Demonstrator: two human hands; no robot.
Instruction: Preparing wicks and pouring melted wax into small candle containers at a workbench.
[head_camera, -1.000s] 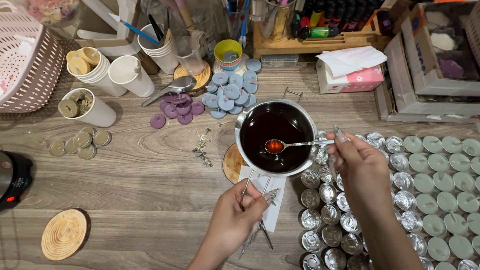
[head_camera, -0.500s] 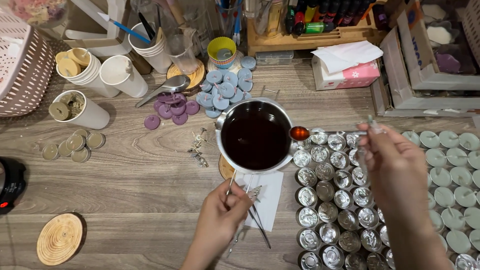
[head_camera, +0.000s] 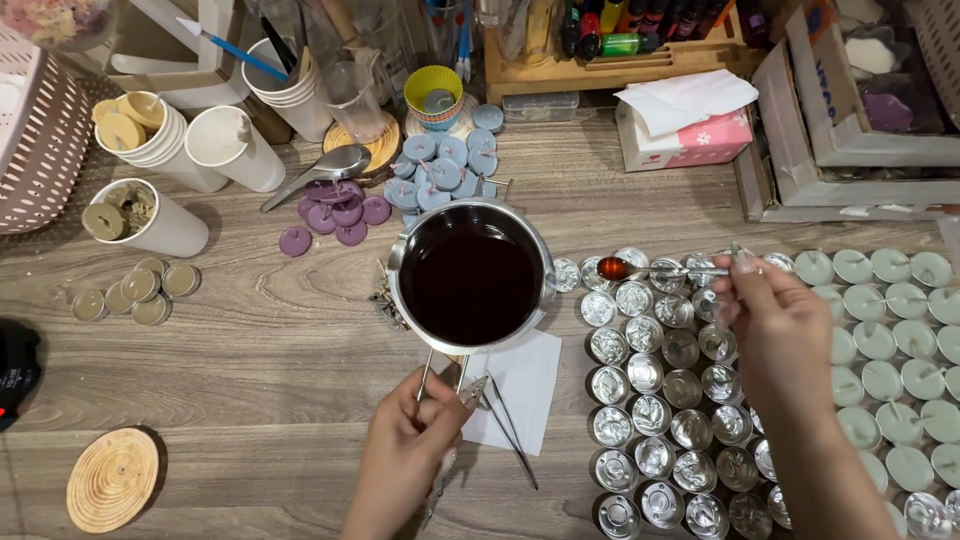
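Left hand (head_camera: 405, 450) gripping pot (head_camera: 470, 275) handle near bench's front edge. Right hand (head_camera: 780, 325) pinching spoon (head_camera: 650, 270), dark wax in bowl, hovering over empty cups (head_camera: 650, 385). Filling step under way; next calls for steady tipping.

The left hand (head_camera: 405, 450) reaches in from the bottom edge, forearm angled up and right, fingers curled shut in a grip, knuckles up. The right hand (head_camera: 785, 335) comes from the lower right, wrist bent leftward, thumb and fingertips (head_camera: 735, 268) pinched together.
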